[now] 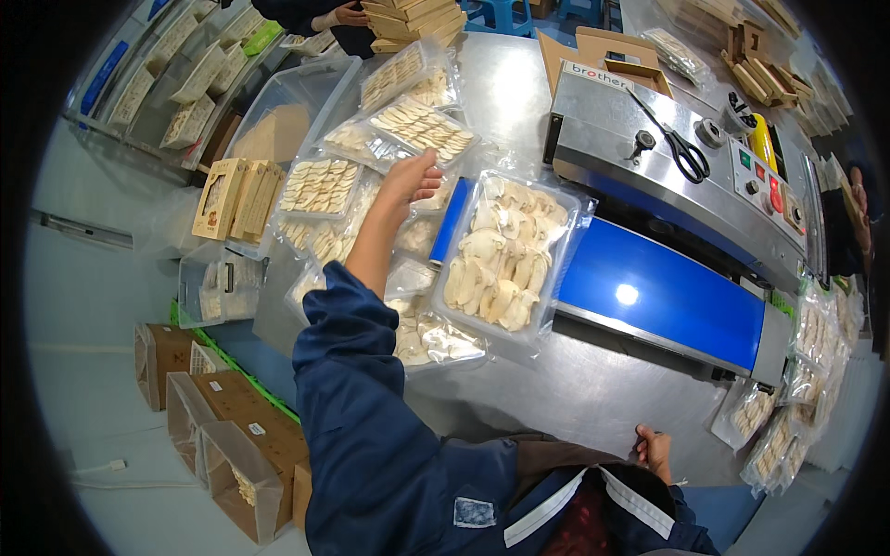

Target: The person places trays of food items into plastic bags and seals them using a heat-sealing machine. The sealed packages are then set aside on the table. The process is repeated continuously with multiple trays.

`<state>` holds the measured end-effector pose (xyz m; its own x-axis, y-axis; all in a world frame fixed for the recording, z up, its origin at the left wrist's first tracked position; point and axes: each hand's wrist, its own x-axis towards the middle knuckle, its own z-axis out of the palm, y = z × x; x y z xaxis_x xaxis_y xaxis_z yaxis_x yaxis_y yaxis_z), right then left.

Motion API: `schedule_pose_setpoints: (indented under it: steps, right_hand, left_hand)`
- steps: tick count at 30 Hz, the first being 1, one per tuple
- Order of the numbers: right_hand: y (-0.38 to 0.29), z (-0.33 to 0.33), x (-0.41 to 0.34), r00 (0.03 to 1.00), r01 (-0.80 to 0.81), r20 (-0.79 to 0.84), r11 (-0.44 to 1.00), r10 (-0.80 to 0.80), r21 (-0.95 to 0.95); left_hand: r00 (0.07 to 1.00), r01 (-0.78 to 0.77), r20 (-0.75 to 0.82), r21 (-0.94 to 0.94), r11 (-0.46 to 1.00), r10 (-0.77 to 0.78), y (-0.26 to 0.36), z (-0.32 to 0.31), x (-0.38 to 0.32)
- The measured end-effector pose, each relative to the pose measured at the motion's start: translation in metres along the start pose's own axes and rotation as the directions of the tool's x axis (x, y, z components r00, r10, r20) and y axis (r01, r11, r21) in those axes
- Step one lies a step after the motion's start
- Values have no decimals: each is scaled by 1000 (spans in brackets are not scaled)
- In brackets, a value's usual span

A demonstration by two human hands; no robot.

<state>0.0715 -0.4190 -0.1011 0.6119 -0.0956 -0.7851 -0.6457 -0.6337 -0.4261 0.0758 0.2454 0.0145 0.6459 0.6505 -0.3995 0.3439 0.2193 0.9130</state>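
Observation:
My left hand [411,182] reaches over the stacked packs, its fingers at the near edge of a clear tray of sliced dried mushrooms [423,128]; whether it grips that tray is unclear. My right hand [652,447] is low at the table's near edge, fingers curled, with its palm hidden. Between them a large bagged tray of mushroom slices [502,254] lies tilted at the left end of the blue conveyor belt [660,295] of a band sealer [674,153]. More packs [320,186] are piled around my left forearm.
Black-handled scissors [685,154] lie on the sealer. A plastic bin [334,83] and yellow boxes [240,201] stand at left, with cartons [236,410] on the floor below. Several sealed packs [813,347] hang or lie at the right end. Another person's hand [344,15] is at the top.

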Motion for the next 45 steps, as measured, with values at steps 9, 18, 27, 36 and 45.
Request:
schedule_pose_setpoints:
  steps: [9, 18, 27, 36, 45]
  right_hand:
    - [-7, 2, -6, 1000, -8, -6, 1000, 8, 27]
    - [-3, 3, -5, 1000, 13, -29, 1000, -12, 26]
    - [-76, 29, -40, 931, 348, 205, 901, -301, -258]
    - [-266, 33, -140, 401, 808, 66, 386, -914, 445]
    - [-239, -52, -127, 390, 890, -251, 293, -886, 349]
  left_hand:
    - [994, 104, 14, 146, 984, -107, 23, 16, 35]
    - [990, 131, 69, -208, 969, -119, 25, -13, 21]
    - [934, -269, 78, -491, 829, 349, 36, -2, -159]
    - [878, -258, 191, -581, 772, 438, 29, 106, -229]
    - [765, -630, -48, -258, 732, 642, 12, 229, -258]
